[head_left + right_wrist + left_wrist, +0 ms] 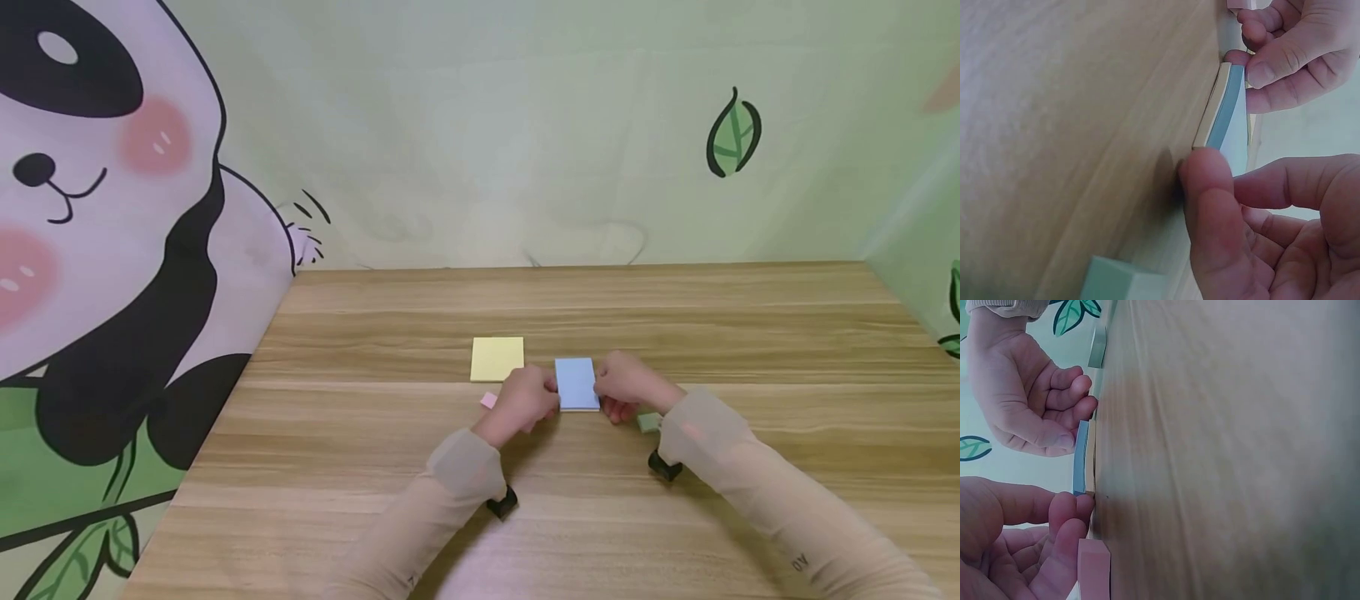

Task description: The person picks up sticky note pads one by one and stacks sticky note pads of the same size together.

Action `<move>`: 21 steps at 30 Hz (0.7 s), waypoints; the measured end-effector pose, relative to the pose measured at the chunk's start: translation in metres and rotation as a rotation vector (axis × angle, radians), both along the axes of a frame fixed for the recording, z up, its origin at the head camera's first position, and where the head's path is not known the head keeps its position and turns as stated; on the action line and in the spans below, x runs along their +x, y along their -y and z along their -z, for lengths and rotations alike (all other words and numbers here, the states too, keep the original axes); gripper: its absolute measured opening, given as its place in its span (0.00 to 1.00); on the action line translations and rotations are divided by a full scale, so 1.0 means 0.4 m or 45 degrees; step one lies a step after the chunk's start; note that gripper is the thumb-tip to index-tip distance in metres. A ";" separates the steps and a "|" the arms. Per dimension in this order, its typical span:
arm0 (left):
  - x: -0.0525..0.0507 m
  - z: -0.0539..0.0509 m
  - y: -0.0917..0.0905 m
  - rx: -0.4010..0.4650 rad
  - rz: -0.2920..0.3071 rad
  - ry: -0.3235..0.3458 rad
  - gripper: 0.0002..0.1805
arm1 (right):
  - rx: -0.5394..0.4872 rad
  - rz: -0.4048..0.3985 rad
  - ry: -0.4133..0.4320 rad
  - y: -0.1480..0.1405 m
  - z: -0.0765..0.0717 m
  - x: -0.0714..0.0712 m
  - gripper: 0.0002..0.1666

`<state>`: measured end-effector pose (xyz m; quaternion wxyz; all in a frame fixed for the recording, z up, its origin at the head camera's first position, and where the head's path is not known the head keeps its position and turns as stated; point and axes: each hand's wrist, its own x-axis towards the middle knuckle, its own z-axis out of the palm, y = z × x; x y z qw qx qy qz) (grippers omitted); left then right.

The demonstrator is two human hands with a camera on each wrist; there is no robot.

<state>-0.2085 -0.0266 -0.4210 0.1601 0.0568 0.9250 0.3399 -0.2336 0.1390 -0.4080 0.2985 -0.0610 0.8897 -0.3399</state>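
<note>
Blue rectangular paper pad (577,384) topped a tan, seemingly paper slab (1090,459); left hand (523,395) and right hand (633,384) pinched its opposite edges, likely steadying it.

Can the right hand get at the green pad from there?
Probably yes: the green pad lies near the right hand, with nothing visible resting on it. That hand holds the blue pad by an edge, though, so it would likely have to let go first.
</note>
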 end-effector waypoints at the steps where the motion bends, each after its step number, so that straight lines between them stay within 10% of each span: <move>1: 0.002 -0.001 0.000 -0.002 0.001 -0.008 0.05 | -0.002 -0.001 -0.005 0.000 -0.001 0.001 0.15; 11: 0.005 -0.015 0.000 -0.064 0.012 -0.062 0.04 | 0.039 -0.078 -0.111 -0.003 -0.016 -0.006 0.16; 21: 0.002 -0.029 -0.015 -0.309 0.187 -0.253 0.04 | 0.182 -0.154 -0.581 -0.003 -0.030 -0.076 0.17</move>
